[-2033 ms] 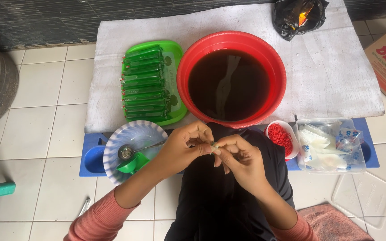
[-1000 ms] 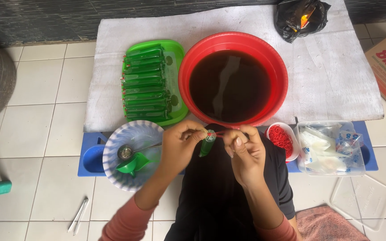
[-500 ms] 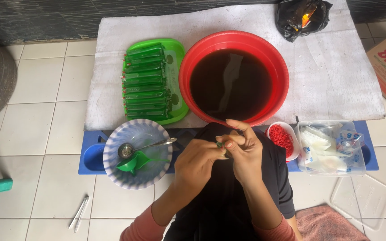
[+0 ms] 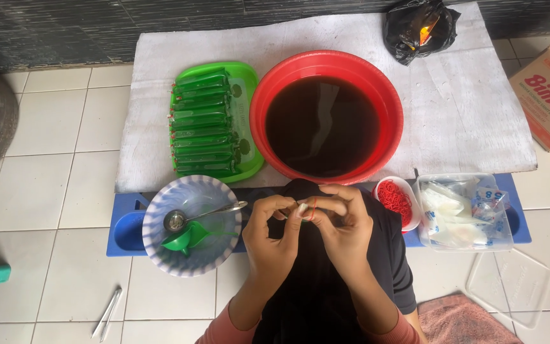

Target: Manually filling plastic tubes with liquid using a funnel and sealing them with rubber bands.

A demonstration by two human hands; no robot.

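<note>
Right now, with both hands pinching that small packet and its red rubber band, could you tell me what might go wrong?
The red rubber band is stretched between the fingertips of the left hand and right hand; it could slip or snap off the small packet. The red basin of dark liquid sits just beyond the hands, so a jerk might bump its rim and splash. The spoon overhangs the striped bowl near the left hand and could be knocked.

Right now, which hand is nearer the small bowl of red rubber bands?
Right. The right hand sits just left of the small bowl of red rubber bands, almost beside it; the left hand is farther left, toward the patterned plate.
</note>
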